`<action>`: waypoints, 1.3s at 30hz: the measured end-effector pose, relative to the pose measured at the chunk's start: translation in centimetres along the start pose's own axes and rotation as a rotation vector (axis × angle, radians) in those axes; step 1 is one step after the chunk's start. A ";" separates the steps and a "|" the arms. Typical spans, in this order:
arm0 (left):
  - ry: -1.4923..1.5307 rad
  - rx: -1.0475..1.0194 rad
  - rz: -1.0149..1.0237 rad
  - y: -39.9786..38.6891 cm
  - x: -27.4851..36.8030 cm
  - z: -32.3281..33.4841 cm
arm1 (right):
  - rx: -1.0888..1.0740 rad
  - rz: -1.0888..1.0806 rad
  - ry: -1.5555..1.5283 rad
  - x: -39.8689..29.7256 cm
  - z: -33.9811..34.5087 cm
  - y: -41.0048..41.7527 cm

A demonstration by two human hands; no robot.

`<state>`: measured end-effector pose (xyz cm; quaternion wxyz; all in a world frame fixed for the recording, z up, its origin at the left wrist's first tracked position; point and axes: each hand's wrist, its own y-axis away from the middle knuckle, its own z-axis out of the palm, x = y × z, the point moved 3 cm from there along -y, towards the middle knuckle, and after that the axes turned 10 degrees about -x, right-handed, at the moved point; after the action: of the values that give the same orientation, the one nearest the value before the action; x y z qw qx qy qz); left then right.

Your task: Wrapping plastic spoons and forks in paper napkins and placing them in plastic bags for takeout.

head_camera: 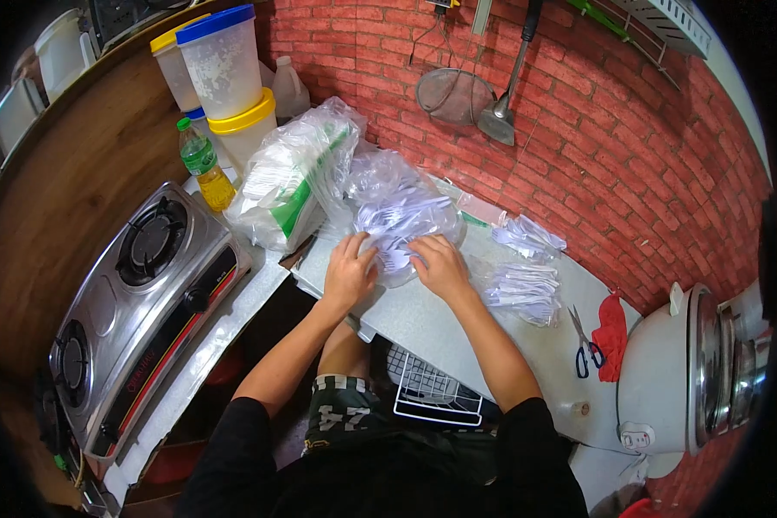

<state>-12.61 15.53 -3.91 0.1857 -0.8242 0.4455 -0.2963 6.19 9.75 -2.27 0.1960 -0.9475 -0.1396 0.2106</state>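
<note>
A clear plastic bag full of white plastic forks [398, 210] lies on the grey countertop [427, 317] in front of me. My left hand [351, 272] touches the bag's near left edge, fingers bent. My right hand [439, 265] rests at its near right edge, thumb and fingers curled; whether either hand pinches the film I cannot tell. Right of the bag lie a bundle of wrapped white plastic cutlery [524, 292] and, behind it, a smaller bundle of white forks [529, 237]. A larger clear bag with white and green contents [291, 181] stands to the left.
A two-burner gas stove [152, 311] and a bottle of yellow liquid [207, 168] are at left, near stacked lidded buckets [223, 65]. At right are scissors [585, 346], a red cloth [610, 340], a tape roll [581, 408] and a rice cooker [657, 375]. A strainer [455, 96] and spatula [497, 122] hang behind.
</note>
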 end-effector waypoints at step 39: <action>0.900 0.118 -0.503 2.4 -4.7 1.9 | -0.085 0.543 0.207 16.9 -7.8 -6.0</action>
<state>-14.83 18.34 -8.26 -0.0551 -0.6848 0.2520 -0.6815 23.36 18.51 1.04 0.1059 -0.9740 0.1309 0.1517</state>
